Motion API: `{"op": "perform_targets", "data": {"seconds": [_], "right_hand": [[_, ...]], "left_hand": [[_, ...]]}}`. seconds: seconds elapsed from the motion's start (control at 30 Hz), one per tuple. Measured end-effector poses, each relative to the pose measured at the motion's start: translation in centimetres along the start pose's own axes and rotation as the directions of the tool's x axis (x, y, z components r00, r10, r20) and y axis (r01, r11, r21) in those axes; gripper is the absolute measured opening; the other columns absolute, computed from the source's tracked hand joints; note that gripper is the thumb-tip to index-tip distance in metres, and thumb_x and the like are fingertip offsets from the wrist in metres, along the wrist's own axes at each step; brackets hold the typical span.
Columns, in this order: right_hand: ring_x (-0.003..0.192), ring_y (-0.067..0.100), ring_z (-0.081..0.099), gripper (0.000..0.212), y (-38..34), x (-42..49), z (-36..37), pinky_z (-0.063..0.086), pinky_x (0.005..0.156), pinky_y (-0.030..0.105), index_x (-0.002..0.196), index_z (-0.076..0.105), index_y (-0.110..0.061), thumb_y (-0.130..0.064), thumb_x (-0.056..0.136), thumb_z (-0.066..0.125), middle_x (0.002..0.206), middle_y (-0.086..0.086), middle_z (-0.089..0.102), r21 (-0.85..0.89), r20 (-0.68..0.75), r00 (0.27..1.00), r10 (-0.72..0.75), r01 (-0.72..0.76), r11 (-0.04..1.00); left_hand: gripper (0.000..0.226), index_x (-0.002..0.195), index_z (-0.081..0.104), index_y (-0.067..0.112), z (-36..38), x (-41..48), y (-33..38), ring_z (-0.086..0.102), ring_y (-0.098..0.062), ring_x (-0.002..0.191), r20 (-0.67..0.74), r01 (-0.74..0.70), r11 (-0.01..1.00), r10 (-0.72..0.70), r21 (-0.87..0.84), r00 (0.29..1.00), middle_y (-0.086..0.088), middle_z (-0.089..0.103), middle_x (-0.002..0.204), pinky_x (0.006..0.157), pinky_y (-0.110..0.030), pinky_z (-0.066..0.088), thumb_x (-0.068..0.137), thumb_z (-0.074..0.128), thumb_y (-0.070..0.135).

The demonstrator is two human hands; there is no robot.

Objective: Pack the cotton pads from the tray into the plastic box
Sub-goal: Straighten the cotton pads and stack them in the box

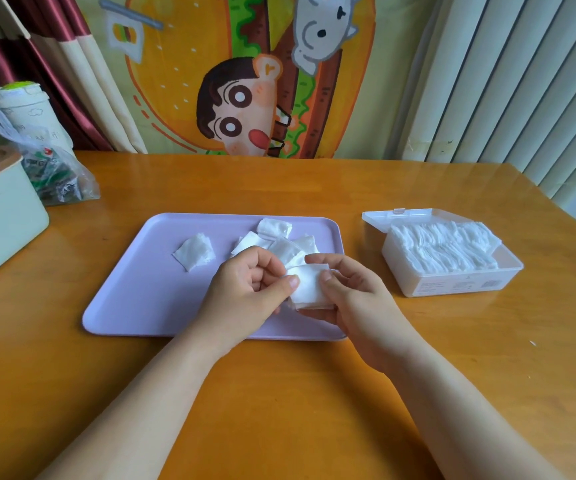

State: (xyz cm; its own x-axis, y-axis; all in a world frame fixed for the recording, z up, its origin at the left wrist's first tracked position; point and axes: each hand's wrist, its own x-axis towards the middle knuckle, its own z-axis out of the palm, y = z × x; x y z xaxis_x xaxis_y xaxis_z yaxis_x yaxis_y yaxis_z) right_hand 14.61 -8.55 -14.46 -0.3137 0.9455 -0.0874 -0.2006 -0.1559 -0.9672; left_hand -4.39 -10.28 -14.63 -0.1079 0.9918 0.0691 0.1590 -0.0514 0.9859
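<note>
A small stack of white cotton pads (309,288) is held between both hands above the lilac tray (134,292). My left hand (250,287) pinches its left edge with the thumb on top. My right hand (350,292) cups the stack from the right and beneath. Loose cotton pads (272,239) lie in a heap at the tray's far side, and one small pile (194,252) lies apart to the left. The plastic box (452,282) stands to the right of the tray, lid open, with a row of pads (442,247) packed inside.
A pale green box (1,223) stands at the table's left edge, with a clear plastic bag (54,174) and a white tub (27,109) behind it. The wooden table (279,393) ends at a cartoon cloth and a radiator at the back.
</note>
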Motion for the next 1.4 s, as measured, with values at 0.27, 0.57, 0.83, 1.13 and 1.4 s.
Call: {"op": "perform_targets", "data": {"seconds": [0.27,0.57,0.83,1.13,1.4], "right_hand": [[0.074,0.008,0.07,0.01,0.6,0.1,0.1,0.06,0.07,0.025,0.103,0.071,-0.018,-0.011,0.104,0.063,0.08,-0.009,0.073,-0.389,-0.143,0.957,-0.25,0.178,0.904],[0.076,0.008,0.072,0.016,0.7,0.9,-1.1,0.058,0.068,0.023,0.11,0.068,-0.03,-0.017,0.102,0.063,0.087,-0.001,0.077,-0.363,-0.352,0.872,-0.339,0.207,0.909],[0.09,0.032,0.073,0.019,0.3,0.6,-1.1,0.066,0.079,0.046,0.11,0.068,-0.028,-0.012,0.102,0.062,0.093,0.014,0.075,-0.28,-0.372,0.885,-0.279,0.18,0.943],[0.081,0.017,0.069,0.025,0.1,0.2,-0.9,0.06,0.077,0.038,0.102,0.072,-0.031,-0.009,0.1,0.059,0.091,0.005,0.075,-0.338,-0.341,0.906,-0.253,0.133,0.932],[0.079,0.003,0.07,0.021,-0.3,0.2,-0.9,0.054,0.071,0.019,0.105,0.077,-0.026,-0.008,0.098,0.068,0.088,-0.007,0.08,-0.262,-0.322,0.914,-0.247,0.165,0.951]], "left_hand": [[0.012,0.088,0.07,0.021,1.4,0.9,-0.7,0.068,-0.011,0.075,-0.121,-0.127,0.973,0.152,0.193,0.981,0.006,0.073,0.08,0.075,-0.029,0.059,0.092,0.077,0.013],[0.033,0.116,0.066,0.022,1.6,5.1,-0.9,0.056,-0.025,0.11,0.014,-0.154,0.625,0.223,0.765,0.975,0.004,0.067,0.117,0.088,-0.039,0.051,0.089,0.072,0.04],[0.014,0.102,0.074,0.028,1.7,3.9,-1.7,0.063,-0.006,0.093,-0.023,-0.09,0.814,0.125,0.574,0.992,0.015,0.07,0.095,0.083,-0.031,0.053,0.089,0.077,0.028],[0.014,0.092,0.076,0.021,0.6,2.3,-2.3,0.062,-0.014,0.079,-0.145,-0.058,0.905,0.13,0.422,0.981,0.004,0.071,0.083,0.071,-0.032,0.051,0.1,0.064,0.021],[0.01,0.105,0.074,0.015,-0.2,0.5,1.5,0.067,-0.012,0.072,-0.171,-0.075,0.98,0.043,-0.185,0.984,-0.004,0.078,0.09,0.065,-0.024,0.053,0.099,0.068,0.011]]}}
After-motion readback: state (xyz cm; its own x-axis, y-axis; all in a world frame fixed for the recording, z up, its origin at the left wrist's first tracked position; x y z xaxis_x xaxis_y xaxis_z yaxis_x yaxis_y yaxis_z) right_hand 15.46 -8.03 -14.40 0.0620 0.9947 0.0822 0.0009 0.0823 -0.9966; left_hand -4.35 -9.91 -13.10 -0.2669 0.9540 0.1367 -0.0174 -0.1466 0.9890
